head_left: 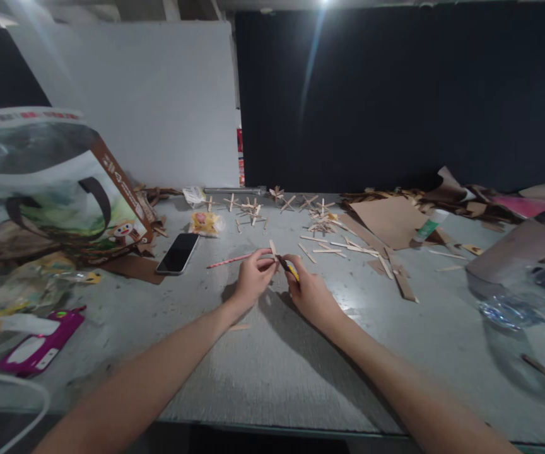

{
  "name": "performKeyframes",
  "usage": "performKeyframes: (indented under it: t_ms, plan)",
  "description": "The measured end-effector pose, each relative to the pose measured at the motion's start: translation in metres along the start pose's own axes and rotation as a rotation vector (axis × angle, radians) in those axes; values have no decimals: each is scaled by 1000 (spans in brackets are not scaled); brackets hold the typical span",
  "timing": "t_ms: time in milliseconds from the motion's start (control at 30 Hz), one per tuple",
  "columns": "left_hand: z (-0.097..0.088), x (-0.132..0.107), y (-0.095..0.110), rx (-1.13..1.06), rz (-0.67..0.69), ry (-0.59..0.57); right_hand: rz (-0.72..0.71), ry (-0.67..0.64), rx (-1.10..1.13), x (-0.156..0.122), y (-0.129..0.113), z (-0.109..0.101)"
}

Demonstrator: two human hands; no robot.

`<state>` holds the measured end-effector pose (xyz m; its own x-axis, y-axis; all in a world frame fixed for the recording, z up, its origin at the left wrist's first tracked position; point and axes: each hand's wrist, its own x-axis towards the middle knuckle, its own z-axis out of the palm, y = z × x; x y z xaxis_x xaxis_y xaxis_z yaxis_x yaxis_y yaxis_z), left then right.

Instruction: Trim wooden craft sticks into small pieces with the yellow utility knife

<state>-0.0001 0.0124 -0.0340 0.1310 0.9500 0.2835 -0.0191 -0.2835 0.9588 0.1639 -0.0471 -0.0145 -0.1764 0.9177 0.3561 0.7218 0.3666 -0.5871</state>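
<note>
The left hand (256,272) pinched a flat wooden craft stick (272,246) between its fingertips; the upper end stood free above the fingers, while the lower part was hidden by them. The fingers of the right hand (311,291) were closed around a black-and-yellow utility knife (293,271), with its dark front part close by the stick; whether the two touched could not be told. A striped pencil (228,261) lay just left of the left hand, and a smartphone (178,253) farther left. Loose craft sticks (327,251) were scattered beyond the right hand.
</note>
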Motion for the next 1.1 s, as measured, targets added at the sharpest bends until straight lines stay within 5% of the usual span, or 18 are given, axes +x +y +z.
performKeyframes:
  t_ms: [367,633,900,1100]
  plan:
    - [2,2,-2,11,-40,-39,-3,13,-87,-3,1,8]
    - [4,-4,3,258,85,-19,25,14,-43,-6,0,5]
    - [4,-3,-7,84,-43,-56,43,27,25,-5,-1,7]
    - [3,-5,4,296,52,-23,52,40,98,-6,-3,2]
